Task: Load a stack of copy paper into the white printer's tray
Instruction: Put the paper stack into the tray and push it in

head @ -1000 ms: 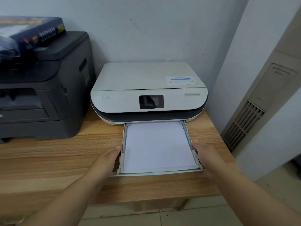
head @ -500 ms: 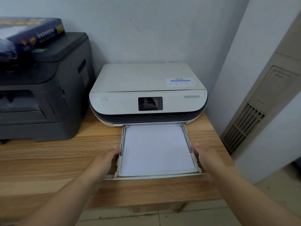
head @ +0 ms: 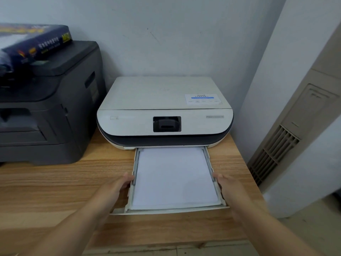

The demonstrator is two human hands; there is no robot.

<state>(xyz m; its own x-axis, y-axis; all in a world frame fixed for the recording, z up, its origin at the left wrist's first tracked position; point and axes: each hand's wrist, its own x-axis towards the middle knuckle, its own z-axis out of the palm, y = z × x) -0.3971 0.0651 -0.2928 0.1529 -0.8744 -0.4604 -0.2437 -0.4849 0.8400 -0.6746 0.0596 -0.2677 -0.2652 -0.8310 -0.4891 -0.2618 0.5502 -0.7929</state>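
The white printer [head: 164,111] sits on a wooden desk [head: 55,185] against the wall, its tray [head: 210,163] pulled out toward the desk's front edge with a stack of copy paper [head: 174,177] lying flat inside. The left hand [head: 115,187] grips the tray's left rail, thumb on top and fingers curled beneath; the right hand [head: 228,185] clasps the right rail likewise. A dark grey printer [head: 46,111] stands just beside the white one on the left, with a blue paper ream [head: 35,42] resting on its top. A beige vented unit [head: 287,137] stands off the desk's right end. Nothing lies between tray and printer slot.
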